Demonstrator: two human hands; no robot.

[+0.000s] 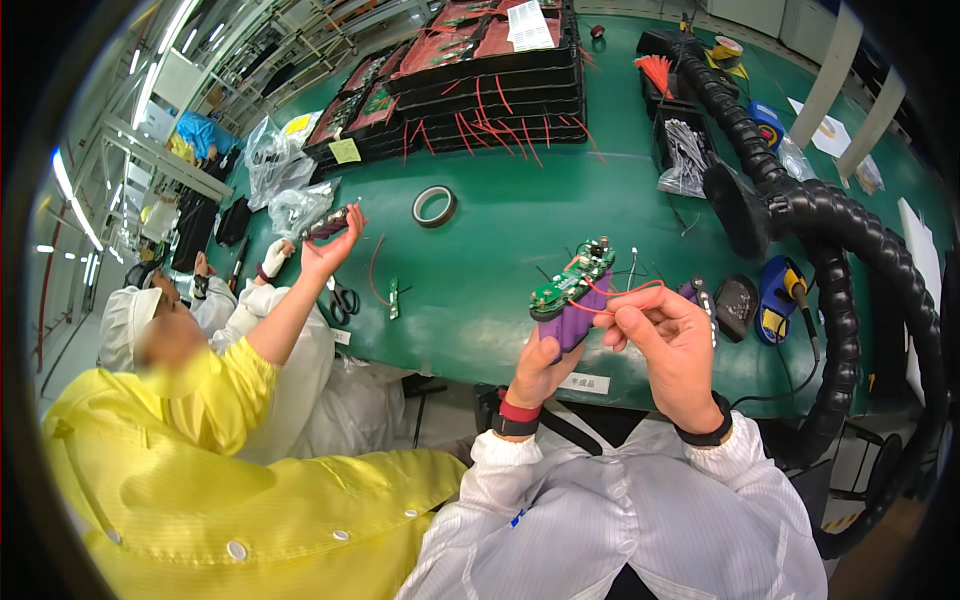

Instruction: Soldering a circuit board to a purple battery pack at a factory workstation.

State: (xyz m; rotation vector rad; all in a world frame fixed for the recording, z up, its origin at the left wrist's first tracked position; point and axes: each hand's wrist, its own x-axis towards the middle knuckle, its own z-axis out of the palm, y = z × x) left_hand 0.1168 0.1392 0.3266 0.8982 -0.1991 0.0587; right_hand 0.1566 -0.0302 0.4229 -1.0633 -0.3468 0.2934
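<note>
battery pack (573, 324) right of frame centre, circuit board (572, 279) on top, left hand (535, 373) below, right hand (672, 350) at its right. tape roll (436, 222) on counter (480, 290), upper centre, before tray stack (555, 95). hand tool (346, 305) left of pack. duct hose (845, 215) far right, co-worker (200, 490) lower left.

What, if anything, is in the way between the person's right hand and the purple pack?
Nothing visible blocks the right hand; its fingertips pinch a red wire close beside the purple pack, which the left hand holds.
</note>
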